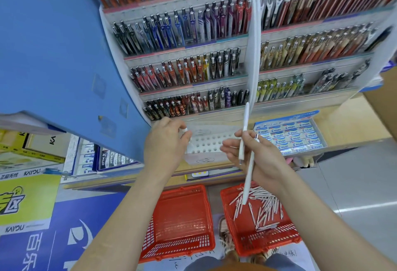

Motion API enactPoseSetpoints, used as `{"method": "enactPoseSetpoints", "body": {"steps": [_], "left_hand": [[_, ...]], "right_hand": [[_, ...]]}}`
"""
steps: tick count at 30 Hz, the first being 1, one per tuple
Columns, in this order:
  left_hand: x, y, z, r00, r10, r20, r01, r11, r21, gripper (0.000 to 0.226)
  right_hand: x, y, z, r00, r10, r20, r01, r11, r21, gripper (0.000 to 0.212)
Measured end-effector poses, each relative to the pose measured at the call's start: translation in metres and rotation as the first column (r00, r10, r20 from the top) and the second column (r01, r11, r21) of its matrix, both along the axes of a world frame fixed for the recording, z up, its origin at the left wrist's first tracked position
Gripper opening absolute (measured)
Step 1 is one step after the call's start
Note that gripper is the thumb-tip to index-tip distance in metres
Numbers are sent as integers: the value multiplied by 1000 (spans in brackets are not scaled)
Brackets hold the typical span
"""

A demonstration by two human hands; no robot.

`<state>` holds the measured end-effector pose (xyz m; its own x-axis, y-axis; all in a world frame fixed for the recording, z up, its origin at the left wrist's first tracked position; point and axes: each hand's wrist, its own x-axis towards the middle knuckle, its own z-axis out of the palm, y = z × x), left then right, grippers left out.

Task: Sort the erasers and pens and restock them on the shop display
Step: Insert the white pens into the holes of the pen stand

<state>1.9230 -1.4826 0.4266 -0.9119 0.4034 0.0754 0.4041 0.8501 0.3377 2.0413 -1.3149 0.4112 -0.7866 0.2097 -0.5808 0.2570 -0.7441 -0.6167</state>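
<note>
My right hand [261, 156] grips two long white pens [245, 137], one pointing up toward the shelves and one pointing down. My left hand [166, 141] pinches a small white pen [186, 133] over a white holder tray with rows of round holes [209, 141] on the display ledge. Many loose white pens [263, 206] lie in the right red basket [255, 242] on the floor. The left red basket [182, 245] holds nothing I can see. Blue-and-white boxed erasers [290, 137] fill a tray to the right of the holder.
Tiered shelves of upright coloured pens [193, 66] rise behind the ledge, split by a white divider [254, 45]. A blue panel [58, 55] juts out at the left. Yellow and blue boxes [28, 184] sit lower left; a cardboard box edge [384, 98] is at the right.
</note>
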Motion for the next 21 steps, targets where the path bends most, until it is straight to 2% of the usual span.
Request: {"method": "enactPoseSetpoints", "body": {"steps": [1,2,4,5,7,9,12,14,16,18,21], "left_hand": [[9,3,8,998,-12,60,5,994,106,14],[19,8,15,982,-40,185,-2,974,225,15],[39,20,26,869,-141,475,-91,897,432,14],[48,26,30,800,-184,571,-161,851,500,9],[58,33,33,705,-228,672,-308,754,579,2],[62,35,34,657,-237,716,-425,668,611,6],[63,30,34,637,-223,738,-497,613,615,8],[62,25,35,673,-164,722,-492,630,601,10],[59,18,36,737,-92,669,-446,677,585,12],[55,10,39,766,-77,638,-416,697,584,13],[53,2,44,787,-98,610,-388,690,611,20]], "right_hand": [[-1,0,4,999,-25,-26,25,999,-24,15],[-2,-1,8,998,-39,-53,37,999,-37,14],[-5,-5,15,994,-37,-107,32,999,-43,12],[-6,-7,17,991,-27,-131,22,999,-35,11],[-7,-12,20,987,9,-162,-6,1000,14,11],[-7,-18,23,983,37,-181,-24,997,74,14],[-5,-23,27,982,59,-180,-30,987,159,19],[-3,-21,29,990,69,-125,-36,968,250,25],[-2,-14,31,996,8,-90,16,964,265,30],[-2,-4,34,995,-59,-82,77,966,249,31],[0,7,35,998,-45,-47,59,939,339,25]]}}
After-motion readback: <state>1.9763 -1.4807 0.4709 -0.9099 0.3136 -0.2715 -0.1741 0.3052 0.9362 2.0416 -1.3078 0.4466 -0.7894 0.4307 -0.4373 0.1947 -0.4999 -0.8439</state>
